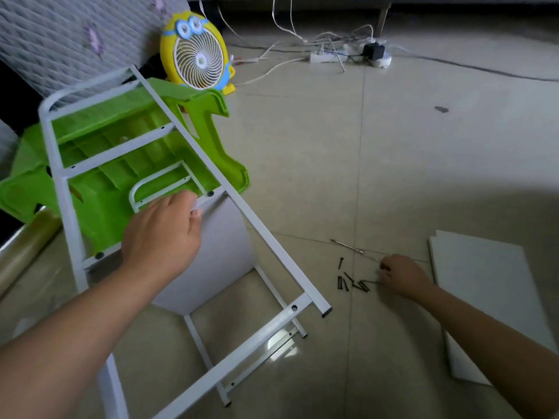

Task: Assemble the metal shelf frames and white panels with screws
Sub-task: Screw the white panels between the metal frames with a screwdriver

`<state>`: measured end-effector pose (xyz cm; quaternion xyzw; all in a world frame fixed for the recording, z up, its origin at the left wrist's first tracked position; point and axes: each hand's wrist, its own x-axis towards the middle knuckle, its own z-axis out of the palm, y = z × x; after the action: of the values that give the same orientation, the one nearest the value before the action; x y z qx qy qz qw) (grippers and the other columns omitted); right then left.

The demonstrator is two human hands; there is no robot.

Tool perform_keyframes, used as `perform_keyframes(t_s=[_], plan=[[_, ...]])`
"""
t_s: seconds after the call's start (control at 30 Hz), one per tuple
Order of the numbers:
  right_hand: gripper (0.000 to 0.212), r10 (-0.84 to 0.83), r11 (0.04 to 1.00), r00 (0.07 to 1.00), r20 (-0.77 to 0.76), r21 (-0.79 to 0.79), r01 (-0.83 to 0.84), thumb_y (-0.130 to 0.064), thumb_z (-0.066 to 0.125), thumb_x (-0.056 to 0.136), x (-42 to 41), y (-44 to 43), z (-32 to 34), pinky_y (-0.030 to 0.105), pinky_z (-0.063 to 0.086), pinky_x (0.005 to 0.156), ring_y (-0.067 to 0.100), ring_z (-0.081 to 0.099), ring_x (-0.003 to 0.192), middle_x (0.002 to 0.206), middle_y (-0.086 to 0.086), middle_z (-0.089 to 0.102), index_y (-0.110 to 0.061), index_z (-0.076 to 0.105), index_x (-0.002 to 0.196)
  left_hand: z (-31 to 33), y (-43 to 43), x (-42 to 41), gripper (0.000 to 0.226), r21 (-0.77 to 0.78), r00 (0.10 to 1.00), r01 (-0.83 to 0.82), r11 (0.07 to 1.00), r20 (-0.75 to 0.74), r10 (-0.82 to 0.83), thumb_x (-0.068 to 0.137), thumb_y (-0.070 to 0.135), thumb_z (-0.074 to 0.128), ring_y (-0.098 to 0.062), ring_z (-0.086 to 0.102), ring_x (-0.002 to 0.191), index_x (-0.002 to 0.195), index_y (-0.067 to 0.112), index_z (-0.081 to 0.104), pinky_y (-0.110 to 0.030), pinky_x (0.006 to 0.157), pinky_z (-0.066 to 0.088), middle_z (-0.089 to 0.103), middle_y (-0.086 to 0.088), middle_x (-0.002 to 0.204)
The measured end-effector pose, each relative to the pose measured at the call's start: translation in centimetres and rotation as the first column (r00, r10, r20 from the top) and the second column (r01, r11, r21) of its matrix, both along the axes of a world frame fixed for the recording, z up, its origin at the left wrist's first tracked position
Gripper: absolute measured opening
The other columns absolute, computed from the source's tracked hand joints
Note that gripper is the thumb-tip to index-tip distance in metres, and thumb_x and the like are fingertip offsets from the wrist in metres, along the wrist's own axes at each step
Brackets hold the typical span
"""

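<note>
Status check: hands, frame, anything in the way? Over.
Left hand grips white panel edge inside metal frame. Right hand down at loose screws, grip unclear. Screwdriver beside them. Frame's far end over green stool.

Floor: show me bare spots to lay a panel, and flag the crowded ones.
Largest bare floor lies between the metal frame, the power strip cables and the white panels. A smaller patch lies below the screws, between the frame's foot and the right forearm. Crowded: the screws and screwdriver at the right hand.
</note>
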<state>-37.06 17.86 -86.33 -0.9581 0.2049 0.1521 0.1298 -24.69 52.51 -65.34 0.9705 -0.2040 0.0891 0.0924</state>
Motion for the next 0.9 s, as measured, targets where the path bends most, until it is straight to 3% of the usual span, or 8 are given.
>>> perform_keyframes(t_s=[0.13,0.3,0.4,0.53,0.63,0.73,0.8,0.9], plan=[[0.019,-0.022,1.0,1.0,0.019,0.014,0.022,-0.012,0.051,0.087,-0.7,-0.7,-0.3,0.031,0.04,0.074,0.03,0.058,0.094,0.1,0.02,0.064,0.0,0.063,0.094,0.1,-0.4,0.0,0.024,-0.003,0.998,-0.057,0.998,-0.015,0.057,0.093,0.019,0.047,-0.037,0.05,0.099,0.101,-0.001,0.057,-0.038,0.07,0.032,0.058,-0.022,0.104],[0.022,-0.011,0.999,1.0,0.024,-0.05,0.012,-0.019,0.046,0.09,-0.8,-0.2,-0.4,0.03,0.037,0.069,0.029,0.056,0.097,0.103,0.017,0.061,-0.004,0.061,0.097,-0.5,0.1,-0.2,0.032,-0.013,0.999,-0.02,1.0,0.044,0.02,0.089,0.025,0.05,-0.041,0.052,0.092,0.092,-0.005,0.061,-0.044,0.074,0.041,0.059,-0.026,0.095],[0.026,-0.177,0.972,0.984,0.001,-0.153,0.175,-0.022,0.044,0.091,-2.2,-1.3,0.5,0.031,0.042,0.079,0.029,0.051,0.105,0.114,0.014,0.054,-0.008,0.056,0.109,-0.1,-0.5,-0.1,0.032,0.044,0.997,-0.077,0.996,-0.028,0.079,0.091,0.023,0.051,-0.042,0.05,0.099,0.102,-0.007,0.058,-0.046,0.079,0.04,0.058,-0.028,0.105],[0.033,-0.395,0.897,0.915,-0.08,-0.247,0.366,-0.021,0.048,0.088,-5.0,-3.5,1.3,0.036,0.038,0.091,0.031,0.043,0.113,0.122,0.015,0.045,-0.008,0.047,0.118,0.3,-2.1,-0.6,0.05,-0.029,0.998,-0.061,0.998,0.015,0.061,0.091,0.031,0.039,-0.045,0.048,0.106,0.116,-0.009,0.054,-0.05,0.088,0.037,0.054,-0.031,0.115],[0.038,-0.513,0.846,0.854,-0.083,-0.214,0.488,-0.028,0.048,0.09,-7.0,-5.1,1.6,0.038,0.037,0.093,0.032,0.041,0.115,0.126,0.016,0.043,-0.007,0.046,0.122,1.1,-5.4,-1.2,0.057,-0.12,0.992,0.099,0.988,0.087,-0.089,0.084,0.035,0.032,-0.045,0.051,0.101,0.109,-0.009,0.059,-0.049,0.087,0.039,0.056,-0.03,0.11],[0.059,-0.625,0.778,0.773,-0.111,-0.167,0.605,-0.045,0.055,0.086,-8.8,-6.7,2.2,0.042,0.034,0.099,0.033,0.035,0.123,0.134,0.018,0.037,-0.009,0.039,0.13,1.9,-11.7,-2.7,0.046,-0.12,0.94,0.325,0.938,0.147,-0.307,0.078,0.03,0.037,-0.041,0.057,0.088,0.089,-0.003,0.066,-0.04,0.078,0.045,0.062,-0.023,0.094],[0.077,-0.707,0.707,0.695,-0.127,-0.11,0.699,-0.052,0.06,0.08,-9.9,-7.6,2.5,0.045,0.029,0.103,0.035,0.028,0.129,0.14,0.019,0.029,-0.01,0.028,0.137,2.2,-16.8,-4.8,0.035,0.001,0.882,0.469,0.883,0.046,-0.469,0.083,0.025,0.042,-0.037,0.054,0.099,0.096,0.002,0.065,-0.037,0.083,0.044,0.06,-0.017,0.101],[0.096,-0.838,0.528,0.529,-0.135,0.049,0.848,-0.054,0.067,0.074,-11.1,-9.0,2.5,0.049,0.023,0.108,0.037,0.02,0.135,0.146,0.02,0.019,-0.011,0.016,0.142,0.2,-24.2,-8.8,0.03,0.201,0.825,0.563,0.801,-0.199,-0.53,0.091,0.019,0.043,-0.028,0.038,0.12,0.118,0.01,0.054,-0.035,0.095,0.036,0.048,-0.009,0.123]])
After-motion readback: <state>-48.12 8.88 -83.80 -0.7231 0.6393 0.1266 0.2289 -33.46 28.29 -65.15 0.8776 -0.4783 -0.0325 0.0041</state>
